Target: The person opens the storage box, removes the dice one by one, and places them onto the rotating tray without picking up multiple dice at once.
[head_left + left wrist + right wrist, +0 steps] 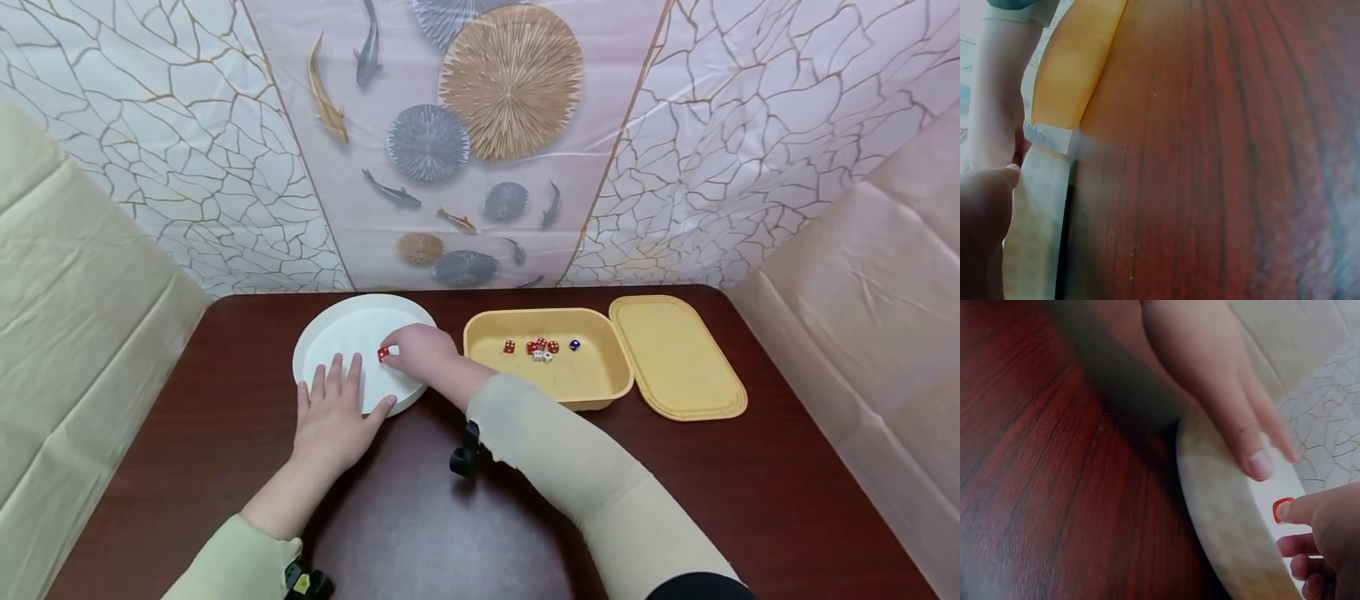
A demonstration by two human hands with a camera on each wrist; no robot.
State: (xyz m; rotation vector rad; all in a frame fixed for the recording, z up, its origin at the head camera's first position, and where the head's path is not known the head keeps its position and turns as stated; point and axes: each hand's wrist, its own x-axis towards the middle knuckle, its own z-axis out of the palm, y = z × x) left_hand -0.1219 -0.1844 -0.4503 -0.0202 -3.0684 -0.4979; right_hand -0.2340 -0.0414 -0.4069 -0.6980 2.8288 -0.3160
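My right hand (422, 353) pinches a red die (383, 354) above the round white tray (315, 333); the right wrist view shows the die (1282, 510) at the thumb tip. Fingers spread, my left hand (333, 421) lies over the tray's near left edge, its thumb (1259, 464) by the rim. To the right stands a yellow box (495, 318) holding several red dice (552, 347), a blue die (574, 345) and white dice (537, 355).
A yellow lid (678, 358) lies flat to the right of the box, touching its side. Everything rests on a dark brown wooden table (187, 467). A patterned cloth (480, 167) hangs behind the table, with beige cloth at both sides.
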